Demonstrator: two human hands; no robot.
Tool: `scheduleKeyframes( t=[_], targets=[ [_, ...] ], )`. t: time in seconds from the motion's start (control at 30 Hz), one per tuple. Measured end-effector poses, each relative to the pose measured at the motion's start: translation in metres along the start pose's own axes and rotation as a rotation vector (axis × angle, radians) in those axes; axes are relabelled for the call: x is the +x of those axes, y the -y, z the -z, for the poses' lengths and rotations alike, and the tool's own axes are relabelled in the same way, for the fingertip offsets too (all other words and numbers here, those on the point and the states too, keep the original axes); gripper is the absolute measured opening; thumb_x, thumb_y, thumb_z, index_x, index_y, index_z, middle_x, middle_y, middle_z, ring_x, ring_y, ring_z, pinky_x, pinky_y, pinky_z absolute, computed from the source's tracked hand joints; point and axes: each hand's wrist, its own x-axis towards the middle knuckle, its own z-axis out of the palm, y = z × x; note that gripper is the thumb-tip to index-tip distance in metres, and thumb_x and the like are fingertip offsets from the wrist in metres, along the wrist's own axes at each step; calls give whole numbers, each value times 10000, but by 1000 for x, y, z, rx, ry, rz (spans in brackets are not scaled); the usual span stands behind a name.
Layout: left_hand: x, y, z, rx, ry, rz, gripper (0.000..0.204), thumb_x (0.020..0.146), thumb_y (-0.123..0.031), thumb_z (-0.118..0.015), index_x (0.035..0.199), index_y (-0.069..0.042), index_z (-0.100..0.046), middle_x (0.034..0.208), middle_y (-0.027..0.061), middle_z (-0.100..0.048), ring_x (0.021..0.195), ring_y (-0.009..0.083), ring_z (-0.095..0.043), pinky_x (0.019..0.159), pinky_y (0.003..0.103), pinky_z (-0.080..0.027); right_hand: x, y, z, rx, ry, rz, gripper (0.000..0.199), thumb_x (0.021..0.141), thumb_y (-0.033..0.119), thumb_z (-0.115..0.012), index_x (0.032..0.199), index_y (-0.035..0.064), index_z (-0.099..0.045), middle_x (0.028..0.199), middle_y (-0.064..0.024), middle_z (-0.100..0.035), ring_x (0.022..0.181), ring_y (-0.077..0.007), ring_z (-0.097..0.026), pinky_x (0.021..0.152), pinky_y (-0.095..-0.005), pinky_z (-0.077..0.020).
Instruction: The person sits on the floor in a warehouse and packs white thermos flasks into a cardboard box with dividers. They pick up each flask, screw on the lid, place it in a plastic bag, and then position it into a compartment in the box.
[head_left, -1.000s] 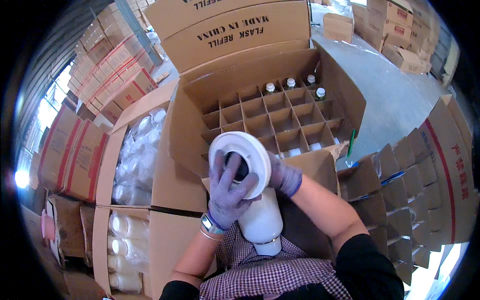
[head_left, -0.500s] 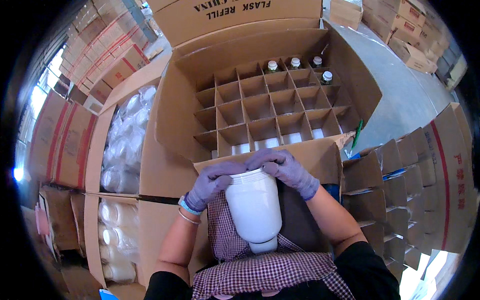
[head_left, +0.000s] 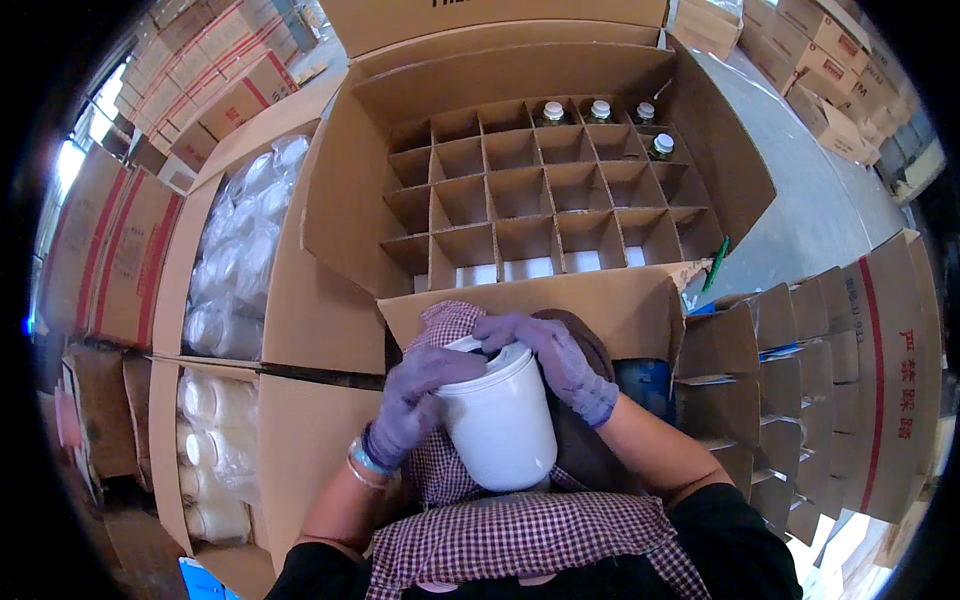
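Note:
A white plastic flask body [head_left: 500, 435], wide and round, leans against my checked apron [head_left: 520, 535] with its open end tipped up and away from me. My gloved left hand [head_left: 425, 395] is closed round the left side of its rim, its fingers reaching over the opening. From the right, my gloved right hand [head_left: 555, 360] grips the same rim, fingertips bent over the mouth. Between my fingers a pale rim or insert shows in the mouth; I cannot make out which. The lower end of the flask body is hidden by the apron.
Ahead stands an open carton [head_left: 340, 205] with cardboard dividers; several capped bottles [head_left: 661, 146] sit in its far right cells. To the left are cartons of clear-wrapped items [head_left: 245, 265] and white flask parts [head_left: 215, 448]. Cardboard dividers [head_left: 725, 345] stand at right.
The flask body has tipped and shifted slightly, showing more of its mouth. Both hands have moved lower, with fingers now over the opening. The whole view has shifted a little.

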Motion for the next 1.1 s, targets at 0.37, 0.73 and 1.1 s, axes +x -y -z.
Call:
scheduleKeyframes(
  t=[0.37,0.73,1.1],
  targets=[
    [-21,140,10,696,-246,462,421,947,-331,-579,1288,-84,-600,1369,173,-554,1271,388,-509,1059,490,-402,-16,105,-40,-624,-4,416,409,905,170,-625,1282,11,-628,1242,-166,-660,1181,-360,-608,1065,-428,-442],
    [9,1,-109,137,-238,52,551,925,-301,-653,1387,-44,-497,1390,222,-520,1256,349,-538,1045,405,-445,-45,203,-116,-1091,1001,585,753,616,502,-824,1254,165,-607,1403,-162,-481,1343,-374,-440,1098,-684,-284],
    [-84,-79,-95,-250,-204,291,850,834,-275,-794,1515,-3,-364,1434,172,-526,1338,282,-488,1135,389,-376,-34,93,3,-1073,299,-181,609,922,362,-617,1420,31,-497,1353,-213,-551,1261,-371,-521,1106,-414,-390]
  ],
)
